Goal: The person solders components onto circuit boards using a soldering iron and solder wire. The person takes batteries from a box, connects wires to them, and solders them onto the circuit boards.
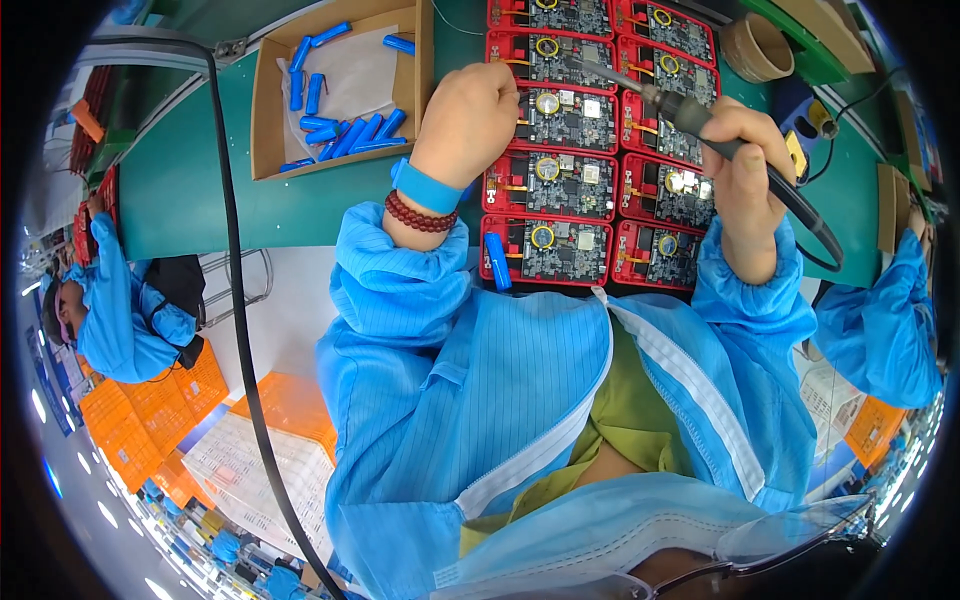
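Note:
In my right hand [750,180] is a soldering iron [685,113], gripped by its dark handle. The metal tip slants left over a circuit board [585,62] in an upper left red case. My left hand [462,118] is closed at the left edge of the cases, fingertips pressed together beside that board; whatever they pinch is hidden. Two columns of red cases lie side by side, each with a board bearing a round yellow-ringed part. A blue cylindrical battery [497,262] rests in the left end of the nearest left case [560,282].
Left of the cases, a cardboard box [262,120] holds several blue batteries [355,137] on white paper. A round beige container [755,48] and a soldering stand [815,120] are at the back right. A black cable [232,220] crosses the left side. Other people in blue work at both sides.

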A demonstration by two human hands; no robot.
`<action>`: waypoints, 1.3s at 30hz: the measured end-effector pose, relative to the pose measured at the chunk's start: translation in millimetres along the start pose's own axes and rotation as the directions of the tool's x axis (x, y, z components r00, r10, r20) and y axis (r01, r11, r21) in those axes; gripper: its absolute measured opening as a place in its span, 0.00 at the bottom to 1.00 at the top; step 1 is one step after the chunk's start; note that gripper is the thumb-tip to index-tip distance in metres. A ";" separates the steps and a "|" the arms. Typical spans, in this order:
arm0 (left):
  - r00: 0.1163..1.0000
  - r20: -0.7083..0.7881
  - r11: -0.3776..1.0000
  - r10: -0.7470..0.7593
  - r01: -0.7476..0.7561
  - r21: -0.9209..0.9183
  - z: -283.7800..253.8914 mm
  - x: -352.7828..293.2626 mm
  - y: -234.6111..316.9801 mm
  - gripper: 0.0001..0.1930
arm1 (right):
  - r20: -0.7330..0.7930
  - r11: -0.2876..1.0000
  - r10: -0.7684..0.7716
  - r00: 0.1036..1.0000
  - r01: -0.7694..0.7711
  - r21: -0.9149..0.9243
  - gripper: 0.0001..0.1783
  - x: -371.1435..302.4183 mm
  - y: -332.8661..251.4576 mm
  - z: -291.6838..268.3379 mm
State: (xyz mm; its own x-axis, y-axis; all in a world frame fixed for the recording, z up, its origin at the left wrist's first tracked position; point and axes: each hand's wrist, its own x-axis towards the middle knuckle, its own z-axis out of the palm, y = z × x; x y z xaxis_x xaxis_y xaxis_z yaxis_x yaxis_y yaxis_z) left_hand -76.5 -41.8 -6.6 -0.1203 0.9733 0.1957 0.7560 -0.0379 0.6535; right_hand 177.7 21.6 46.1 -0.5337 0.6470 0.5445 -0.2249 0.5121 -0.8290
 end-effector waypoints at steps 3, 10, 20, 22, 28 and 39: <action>0.976 -0.141 0.974 0.166 -0.140 0.177 -7.2 -7.5 9.8 0.04 | -0.014 0.998 -0.063 0.998 0.062 -0.016 0.18 -5.4 -8.9 -9.3; 0.949 -0.262 0.954 0.174 -0.097 0.283 -77.0 9.7 -7.8 0.06 | -0.231 0.988 -0.097 0.968 0.065 -0.142 0.25 -32.6 -26.5 -34.8; 0.974 0.149 0.595 0.173 -0.224 0.772 -66.7 40.7 -77.9 0.16 | -0.166 0.985 -0.112 0.980 0.087 -0.148 0.24 -30.4 -34.8 -25.2; 0.987 0.085 0.638 0.136 -0.154 0.754 -71.7 40.3 -75.5 0.16 | -0.154 0.984 -0.113 0.982 0.089 -0.152 0.24 -30.4 -38.4 -23.2; 0.986 -0.131 0.966 -0.099 0.064 -0.252 -87.8 0.7 -15.0 0.08 | -0.190 0.991 -0.070 0.979 0.046 -0.126 0.21 -35.3 -36.3 -17.6; 0.978 0.208 0.451 0.011 0.181 -0.874 -15.3 -46.2 99.2 0.12 | -0.008 0.957 0.286 0.958 -0.287 -0.048 0.21 -7.3 -31.1 41.7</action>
State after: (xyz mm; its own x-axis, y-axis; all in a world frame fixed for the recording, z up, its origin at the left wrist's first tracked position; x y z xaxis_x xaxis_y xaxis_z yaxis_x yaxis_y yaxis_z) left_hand -5.8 -94.0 60.4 0.0247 0.9986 0.0464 -0.2429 -0.0391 0.9693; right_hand 154.6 -22.7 62.6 -0.5694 0.7710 0.2852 -0.0230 0.3318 -0.9431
